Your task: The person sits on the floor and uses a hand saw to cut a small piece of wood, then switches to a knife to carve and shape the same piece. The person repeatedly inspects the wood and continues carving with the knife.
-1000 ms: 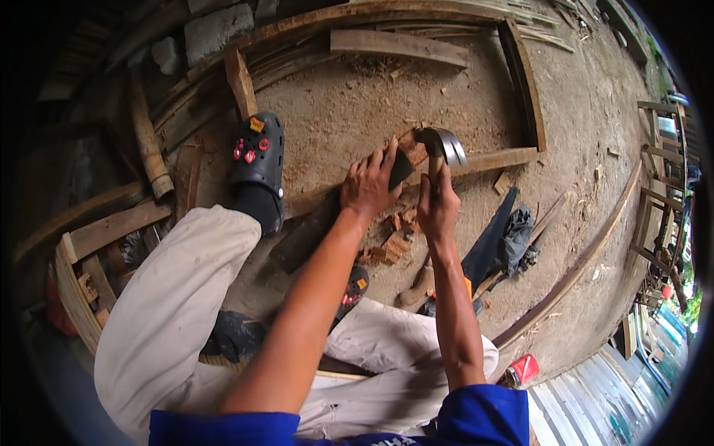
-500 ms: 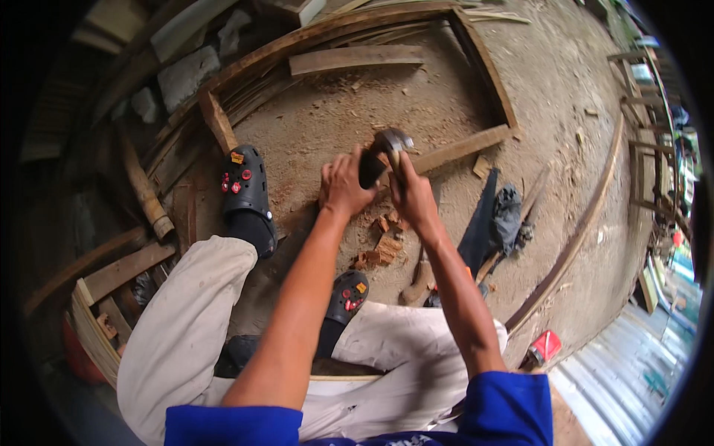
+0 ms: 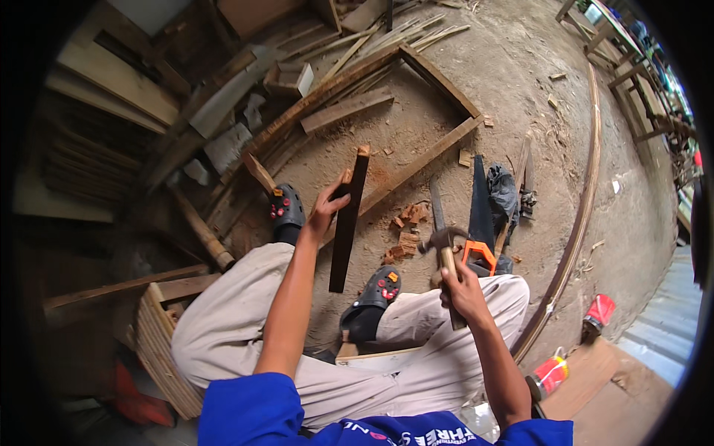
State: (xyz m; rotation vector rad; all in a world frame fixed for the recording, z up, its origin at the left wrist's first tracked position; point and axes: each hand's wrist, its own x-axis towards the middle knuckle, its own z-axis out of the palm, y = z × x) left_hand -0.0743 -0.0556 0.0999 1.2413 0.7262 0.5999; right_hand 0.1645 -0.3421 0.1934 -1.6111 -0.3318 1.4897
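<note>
Fingers, right hand [image 3: 464, 294]: wrapped round the handle of the hammer [image 3: 448, 262], no visible gap; a stub of handle pokes out below the fist.
Hammer: claw type, head up, near the right knee [image 3: 513, 291], well apart from the board [image 3: 346, 238].
Hammer tip: my call, a straight wrist and a grip low on the handle give better control.
Near clog [image 3: 381, 286]: between board and hammer; best to aim blows away from it.
Fingers, left hand [image 3: 325, 210]: closed on the board's left edge, a little above halfway, thumb across the edge; far-side fingertips hidden.
Board: dark, narrow, held between the legs, far end pale. Can't tell if its near end rests on anything.
Board tip: one-hand hold looks wobbly; seating an end on something solid should stop kick. Thumb well off the struck spot.
Chips [image 3: 407, 244]: loose on the dirt, right of the board.
Saw [image 3: 477, 201]: orange handle, lying just beyond the hammer, beside a black bag [image 3: 502, 186].
Frame [image 3: 439, 152]: wooden, on the ground past the board.
Block [image 3: 348, 110]: lies inside the frame.
Sticks [image 3: 439, 33]: thin, scattered beyond the frame.
</note>
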